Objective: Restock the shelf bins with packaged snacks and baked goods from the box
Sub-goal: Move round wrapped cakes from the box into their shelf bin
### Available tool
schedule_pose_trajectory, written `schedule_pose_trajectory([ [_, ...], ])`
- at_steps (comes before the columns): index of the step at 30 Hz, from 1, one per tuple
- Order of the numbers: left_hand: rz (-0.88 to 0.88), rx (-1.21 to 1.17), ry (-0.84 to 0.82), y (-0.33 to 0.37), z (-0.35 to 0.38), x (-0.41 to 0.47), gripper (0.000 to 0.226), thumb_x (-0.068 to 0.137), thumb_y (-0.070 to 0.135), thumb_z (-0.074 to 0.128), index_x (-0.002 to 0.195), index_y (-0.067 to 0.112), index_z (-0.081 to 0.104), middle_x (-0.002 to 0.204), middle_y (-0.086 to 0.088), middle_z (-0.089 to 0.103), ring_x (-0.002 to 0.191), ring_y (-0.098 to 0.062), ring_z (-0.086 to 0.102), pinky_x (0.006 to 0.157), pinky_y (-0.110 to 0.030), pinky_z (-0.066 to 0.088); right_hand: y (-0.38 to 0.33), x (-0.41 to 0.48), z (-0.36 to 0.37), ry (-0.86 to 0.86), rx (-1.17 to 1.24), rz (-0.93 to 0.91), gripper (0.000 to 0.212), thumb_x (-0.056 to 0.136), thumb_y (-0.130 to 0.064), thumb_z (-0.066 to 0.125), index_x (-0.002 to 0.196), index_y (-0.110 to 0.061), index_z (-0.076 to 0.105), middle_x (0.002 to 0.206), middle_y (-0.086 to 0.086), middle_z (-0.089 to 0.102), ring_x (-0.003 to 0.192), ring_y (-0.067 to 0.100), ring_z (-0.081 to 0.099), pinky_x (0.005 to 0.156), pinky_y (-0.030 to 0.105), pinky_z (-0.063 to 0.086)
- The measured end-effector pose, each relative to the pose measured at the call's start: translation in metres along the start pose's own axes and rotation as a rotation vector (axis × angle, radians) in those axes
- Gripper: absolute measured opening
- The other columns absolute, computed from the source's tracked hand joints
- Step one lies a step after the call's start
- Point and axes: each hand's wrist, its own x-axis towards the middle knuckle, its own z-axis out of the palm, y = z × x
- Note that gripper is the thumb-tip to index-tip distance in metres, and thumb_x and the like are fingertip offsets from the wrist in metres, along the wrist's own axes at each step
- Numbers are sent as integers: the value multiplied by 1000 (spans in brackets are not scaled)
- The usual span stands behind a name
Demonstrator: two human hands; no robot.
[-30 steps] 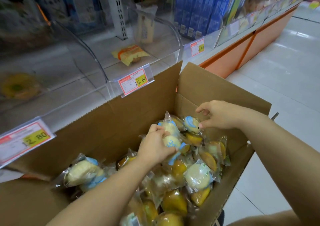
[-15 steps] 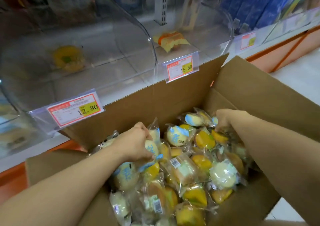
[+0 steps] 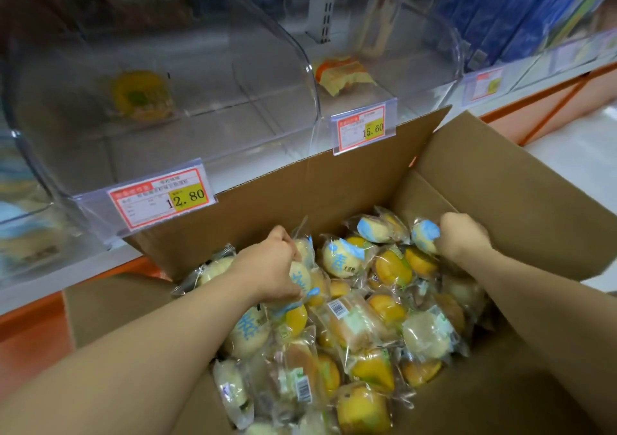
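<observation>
**Cardboard box** (image 3: pixel 337 180): open with its flaps raised, standing against the shelf front. All places below are given from it.

**Packaged buns** (image 3: pixel 367 327): a loose pile filling the box. The wrappers are clear. Some buns are golden-yellow and some pale with blue print, and several packets carry barcode labels.

**Left hand** (image 3: pixel 270 271): inside the box, over the left far part of the pile. Its fingers are curled round a pale blue-printed packet (image 3: pixel 300 277). A second similar packet lies against the knuckles, and whether it is also held cannot be told.

**Right hand** (image 3: pixel 462 237): inside the box, at its far right corner. Its fingers are curled and grip a blue-topped packet (image 3: pixel 424 234) by one end.

**Left bin** (image 3: pixel 200 67): clear curved acrylic, on the shelf beyond the box's far wall, toward the left. It holds one round yellow packet (image 3: pixel 142 95), blurred through the plastic.

**12.80 price tag** (image 3: pixel 160 200): red-bordered with a yellow patch, on the left bin's front, just above the box's left far corner.

**Right bin** (image 3: pixel 417 67): clear acrylic, straight beyond the box's far wall. It holds one orange-and-yellow wrapped packet (image 3: pixel 344 73).

**15.60 price tag** (image 3: pixel 362 129): on the right bin's front, just above the far flap's top edge.

**Blue cartons** (image 3: pixel 500 10): upright on the shelf, beyond and to the right of the box.

**Third price tag** (image 3: pixel 485 83): beyond the box's right flap, with figures too blurred to read.

**Slotted shelf upright** (image 3: pixel 322 3): white, behind the bins, well beyond the box.

**Tiled floor** (image 3: pixel 574 147): pale, to the right of the box.
</observation>
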Motion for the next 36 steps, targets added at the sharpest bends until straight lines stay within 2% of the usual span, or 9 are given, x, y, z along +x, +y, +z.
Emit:
schedule_pose_trajectory([
  [5,1,-6,14,3,-4,3,60,71,46,79,120,21,56,125,9,35,93,-16,60,78,-33,51,-3,-1,-32,175,387,-169,41,80,-14,69,121,-15,62,111,9,67,104,29,58,83,32,48],
  [7,3,-4,14,3,-4,2,59,72,44,79,120,21,56,124,8,34,92,-17,60,77,-33,51,-23,-8,-40,37,528,-350,45,79,-9,73,122,-13,62,104,5,66,89,19,58,72,21,45],
  [11,-11,-2,8,-5,2,-2,57,72,40,78,122,21,57,125,10,33,88,-17,61,77,-34,52,-63,-13,-12,-404,207,-589,34,83,-12,69,117,-9,63,93,1,54,88,16,53,65,14,39],
  [15,-5,14,7,-7,3,-1,56,72,38,76,122,23,57,125,10,32,87,-17,60,78,-35,52,-68,3,7,-384,-48,-633,48,85,-28,68,130,-17,55,135,9,38,136,23,31,103,31,36],
  [17,5,15,6,-7,3,0,57,72,38,76,123,23,57,125,10,32,87,-17,60,78,-35,52,-67,8,5,-450,-101,-651,60,84,-39,69,135,-16,49,142,9,35,141,23,22,107,35,33],
  [25,22,20,11,-9,5,1,55,73,39,76,123,24,56,126,9,32,91,-19,60,78,-36,52,-73,19,1,-512,-307,-779,74,79,-61,62,119,1,56,130,17,51,117,33,49,98,42,41],
  [28,28,31,10,-10,5,2,57,72,40,76,123,23,57,127,7,32,91,-21,61,81,-38,52,-73,23,5,-547,-309,-800,48,78,-62,63,87,-17,52,106,6,57,92,24,53,80,33,44],
  [32,27,49,7,-9,4,2,59,72,41,77,124,22,57,128,6,31,88,-21,60,80,-38,53,-73,26,8,-556,-275,-810,46,79,-60,64,94,-19,49,87,-4,50,83,19,48,70,29,36],
  [36,30,59,7,-9,4,3,60,73,41,77,125,21,57,129,6,31,88,-21,60,79,-38,53,-70,27,12,-481,-225,-809,43,76,-60,67,72,-25,42,79,0,51,74,19,47,64,32,35],
])
